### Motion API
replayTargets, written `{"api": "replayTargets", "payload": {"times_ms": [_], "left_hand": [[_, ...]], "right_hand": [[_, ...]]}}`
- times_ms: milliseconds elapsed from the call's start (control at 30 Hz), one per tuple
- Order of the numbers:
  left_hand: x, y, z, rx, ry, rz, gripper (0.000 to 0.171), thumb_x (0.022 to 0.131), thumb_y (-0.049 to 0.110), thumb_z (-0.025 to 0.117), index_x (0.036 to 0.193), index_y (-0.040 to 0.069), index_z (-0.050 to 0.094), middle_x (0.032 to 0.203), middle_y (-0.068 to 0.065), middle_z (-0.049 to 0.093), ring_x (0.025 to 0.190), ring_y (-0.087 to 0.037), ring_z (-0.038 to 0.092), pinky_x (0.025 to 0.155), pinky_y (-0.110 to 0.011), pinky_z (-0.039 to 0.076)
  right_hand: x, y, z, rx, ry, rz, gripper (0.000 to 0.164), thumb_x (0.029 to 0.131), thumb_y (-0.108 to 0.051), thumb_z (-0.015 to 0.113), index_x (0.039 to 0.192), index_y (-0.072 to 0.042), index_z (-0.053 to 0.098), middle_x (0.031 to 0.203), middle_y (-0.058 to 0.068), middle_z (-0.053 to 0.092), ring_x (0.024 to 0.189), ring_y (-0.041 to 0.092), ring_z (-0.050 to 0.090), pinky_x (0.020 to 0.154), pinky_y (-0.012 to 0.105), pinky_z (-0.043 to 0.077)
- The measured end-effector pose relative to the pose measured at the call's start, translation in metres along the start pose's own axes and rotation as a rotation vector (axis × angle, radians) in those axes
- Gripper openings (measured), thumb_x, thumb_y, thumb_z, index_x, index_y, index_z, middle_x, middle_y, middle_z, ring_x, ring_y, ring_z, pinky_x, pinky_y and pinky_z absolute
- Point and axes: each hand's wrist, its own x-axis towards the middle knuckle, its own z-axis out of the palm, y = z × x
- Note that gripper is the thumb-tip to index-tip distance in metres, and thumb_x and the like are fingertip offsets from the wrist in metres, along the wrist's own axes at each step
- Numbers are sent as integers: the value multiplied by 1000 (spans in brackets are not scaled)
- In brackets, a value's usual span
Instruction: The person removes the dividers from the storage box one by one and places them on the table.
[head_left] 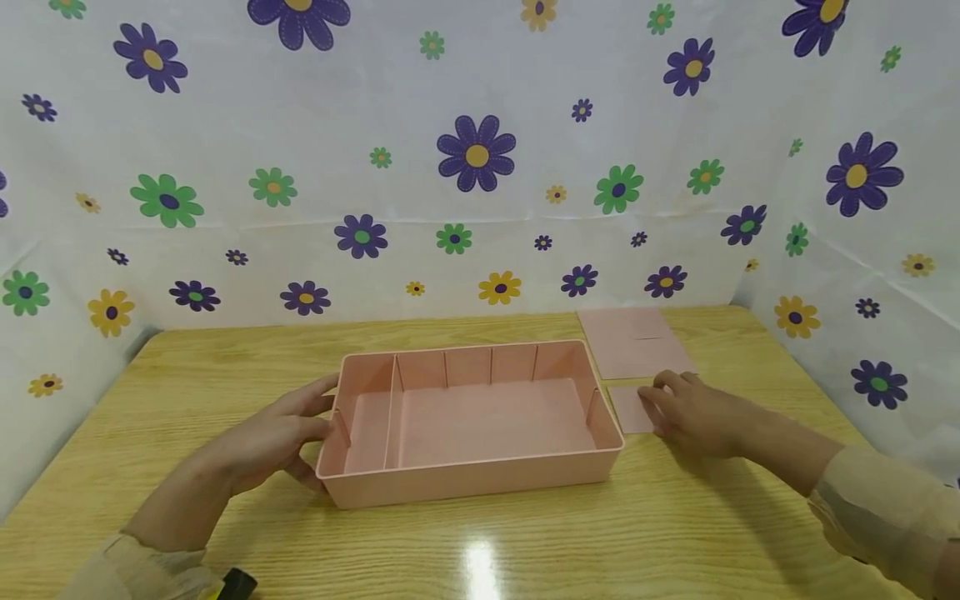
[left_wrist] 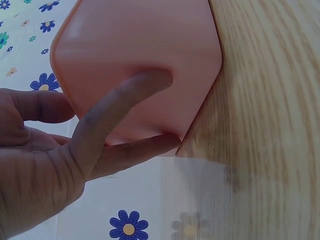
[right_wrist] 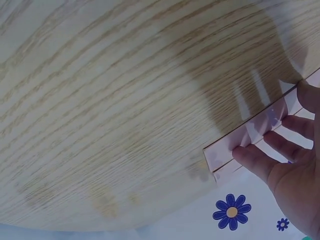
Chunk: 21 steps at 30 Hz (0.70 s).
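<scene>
Right of the box [head_left: 487, 418], a small card [head_left: 628, 409] lies under the right hand [head_left: 699, 417], fingers loose; the left hand [head_left: 272, 437], fingers spread, touches the box.

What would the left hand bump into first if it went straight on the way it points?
The end wall of the pink box, which the left hand appears to be touching right now.

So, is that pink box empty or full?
Empty, it seems: seen from the head camera, the pink box shows bare floor, with nothing lying in it.
</scene>
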Motion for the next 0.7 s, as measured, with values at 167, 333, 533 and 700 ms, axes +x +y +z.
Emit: {"api": "replayTargets", "payload": {"times_ms": [167, 333, 533, 700], "left_hand": [[0, 0, 0, -1, -9, 7, 67, 95, 13, 45, 149, 19, 6, 149, -25, 13, 102, -39, 55, 62, -58, 52], [0, 0, 0, -5, -23, 17, 67, 95, 14, 46, 149, 20, 7, 149, -25, 13, 102, -40, 55, 62, -59, 51], [0, 0, -1, -4, -26, 18, 66, 95, 12, 45, 149, 20, 7, 149, -25, 12, 102, -40, 55, 62, -59, 51], [0, 0, -1, -8, -29, 22, 66, 95, 12, 45, 149, 20, 7, 150, -24, 12, 101, -41, 55, 62, -59, 51]], "right_hand": [[2, 3, 2, 1, 23, -5, 41, 92, -23, 52, 128, -4, 45, 116, 14, 49, 102, 31, 49, 87, 48, 47], [3, 5, 3, 1, 48, -15, 41, 93, -22, 52, 128, -3, 46, 117, 15, 49, 103, 30, 49, 87, 48, 47], [4, 6, 4, 14, 48, -11, 41, 93, -22, 51, 129, -3, 45, 119, 15, 49, 106, 30, 48, 89, 48, 47], [5, 6, 5, 14, 45, -11, 40, 93, -22, 50, 128, -3, 45, 119, 15, 49, 107, 30, 48, 89, 48, 46]]}}
